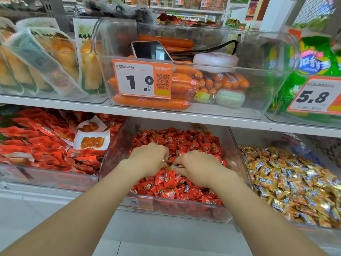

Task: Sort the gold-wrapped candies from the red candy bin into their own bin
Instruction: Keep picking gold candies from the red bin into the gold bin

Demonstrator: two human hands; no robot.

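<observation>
A clear bin [238, 150] on the lower shelf is heaped with red candies [186, 143]. Both of my hands are down in that heap, side by side. My left hand [147, 159] has its fingers curled into the pile. My right hand [195, 169] pinches at gold-wrapped candies [175, 166] that show between the two hands. How firmly either hand holds them is hidden by the fingers. To the right, a second clear bin [241, 226] holds a heap of gold-wrapped candies [295, 183].
A bin of red snack packets [42, 145] sits to the left. On the upper shelf, a clear bin of orange sausages [153, 103] carries a price tag [142, 79], a phone [151, 50] and a white case [215, 60]. Green bags [311, 58] stand at the right.
</observation>
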